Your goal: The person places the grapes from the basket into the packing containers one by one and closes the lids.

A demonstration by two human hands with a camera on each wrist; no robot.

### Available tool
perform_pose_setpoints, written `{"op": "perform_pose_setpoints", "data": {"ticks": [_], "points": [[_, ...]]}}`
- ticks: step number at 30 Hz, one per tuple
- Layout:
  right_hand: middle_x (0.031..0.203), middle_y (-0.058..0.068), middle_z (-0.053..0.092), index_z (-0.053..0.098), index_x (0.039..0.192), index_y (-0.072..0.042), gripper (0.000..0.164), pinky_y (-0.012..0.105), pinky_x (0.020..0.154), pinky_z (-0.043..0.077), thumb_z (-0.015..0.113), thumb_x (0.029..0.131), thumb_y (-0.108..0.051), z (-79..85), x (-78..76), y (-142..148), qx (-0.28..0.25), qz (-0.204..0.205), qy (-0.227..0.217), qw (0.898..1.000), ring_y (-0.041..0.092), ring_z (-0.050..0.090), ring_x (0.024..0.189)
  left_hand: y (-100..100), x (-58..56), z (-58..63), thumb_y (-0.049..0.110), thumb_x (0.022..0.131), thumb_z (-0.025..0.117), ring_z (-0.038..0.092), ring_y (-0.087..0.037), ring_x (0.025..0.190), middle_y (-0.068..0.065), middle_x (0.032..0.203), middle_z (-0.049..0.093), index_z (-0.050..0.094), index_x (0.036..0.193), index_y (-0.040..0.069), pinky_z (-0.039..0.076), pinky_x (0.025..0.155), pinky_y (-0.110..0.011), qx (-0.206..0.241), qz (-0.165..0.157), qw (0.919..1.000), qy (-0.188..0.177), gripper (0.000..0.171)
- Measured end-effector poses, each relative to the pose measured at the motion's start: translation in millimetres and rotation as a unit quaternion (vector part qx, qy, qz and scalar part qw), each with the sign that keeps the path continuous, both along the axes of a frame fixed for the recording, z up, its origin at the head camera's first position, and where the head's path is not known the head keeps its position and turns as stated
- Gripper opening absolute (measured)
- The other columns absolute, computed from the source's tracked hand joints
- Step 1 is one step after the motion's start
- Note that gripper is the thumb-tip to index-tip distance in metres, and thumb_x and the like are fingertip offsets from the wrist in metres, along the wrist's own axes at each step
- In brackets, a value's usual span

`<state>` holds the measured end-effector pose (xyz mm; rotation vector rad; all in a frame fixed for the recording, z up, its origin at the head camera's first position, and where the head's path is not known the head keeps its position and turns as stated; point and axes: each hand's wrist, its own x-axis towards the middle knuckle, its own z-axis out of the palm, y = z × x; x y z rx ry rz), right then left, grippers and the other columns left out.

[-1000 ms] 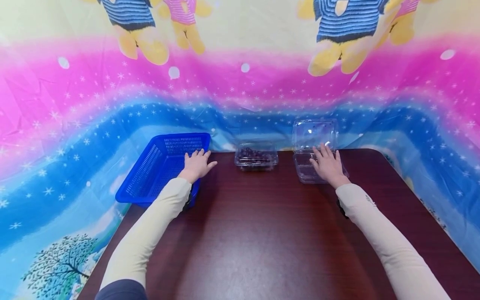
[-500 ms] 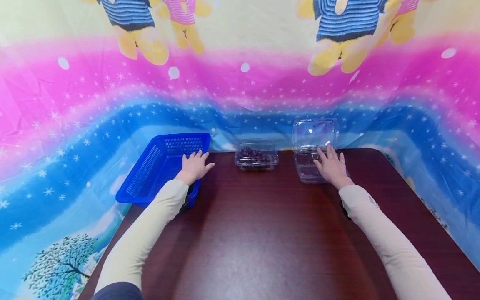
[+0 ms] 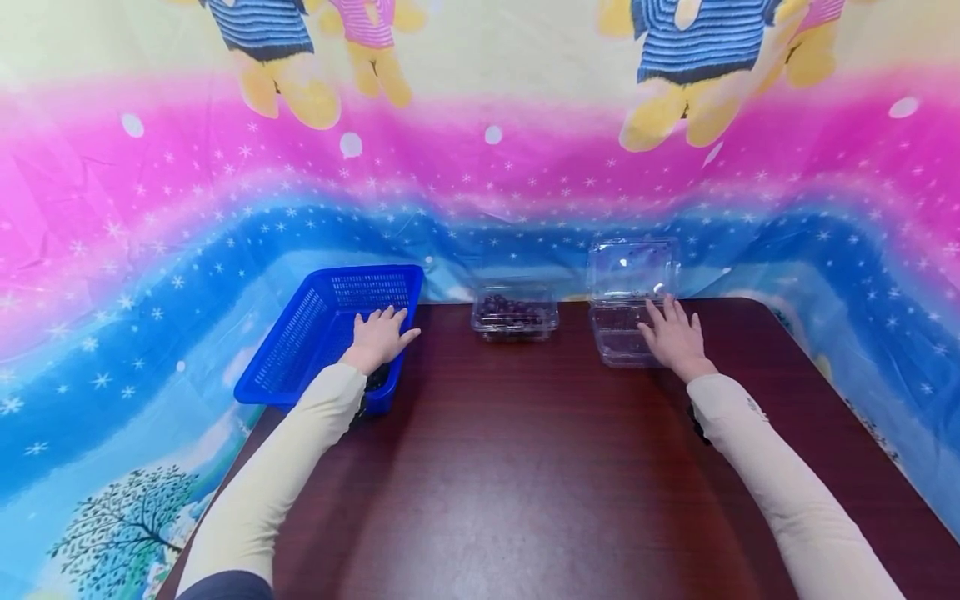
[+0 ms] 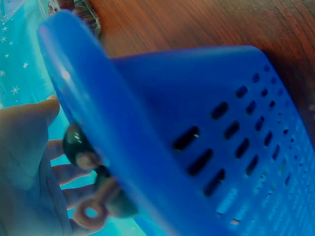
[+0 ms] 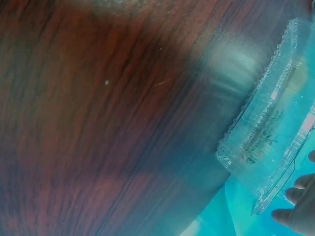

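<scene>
My left hand (image 3: 377,340) hovers over the right side of a blue plastic basket (image 3: 371,290), fingers straight and spread. In the left wrist view that hand (image 4: 27,162) lies beside the basket's thick rim (image 4: 106,108), its palm holding nothing. To the right, my right hand (image 3: 678,340) reaches over the base of an open clear clamshell box (image 3: 617,340), fingers extended. The raised lid (image 3: 633,268) stands up behind it. In the right wrist view, my fingertips (image 5: 283,216) show at the edge, near the clear box (image 5: 263,135).
Between the hands, a closed clear box (image 3: 515,335) with dark round fruit like grapes (image 3: 510,310) stands near the back edge. The dark wooden table (image 3: 495,467) stretches toward the front. A printed cloth (image 3: 480,179) hangs behind and around it.
My left hand has drawn left and slightly back, farther over the basket. My right hand has shifted a little right across the clamshell box. The boxes and basket stay in place.
</scene>
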<state>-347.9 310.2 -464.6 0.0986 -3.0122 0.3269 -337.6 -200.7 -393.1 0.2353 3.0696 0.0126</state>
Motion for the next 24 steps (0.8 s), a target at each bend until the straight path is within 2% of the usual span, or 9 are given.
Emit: {"op": "perform_pose_setpoints", "data": {"ticks": [10,24], "points": [[0.151,0.027,-0.001,0.010,0.149,-0.007,0.062,0.064,0.106,0.000,0.024,0.100,-0.043,-0.6,0.5,6.2,-0.004,-0.015,-0.022,1.000,0.045,0.002,0.138,-11.7,1.6,-7.2,0.054,0.096,0.028,0.024,-0.041,0.136,-0.019,0.149,0.028,0.029,0.146,0.012,0.011,0.107,-0.064,0.015,0.006,0.9998,-0.009,0.065],[0.150,0.029,0.003,0.014,0.148,-0.004,0.064,0.065,0.105,0.004,0.022,0.100,-0.046,-2.1,1.5,16.3,-0.025,-0.021,-0.019,0.999,0.047,0.003,0.137,-28.9,6.7,-8.9,0.054,0.096,0.028,0.024,-0.042,0.135,-0.020,0.148,0.029,0.030,0.145,0.011,0.010,0.106,-0.065,0.030,0.004,0.9995,0.000,0.065]]}}
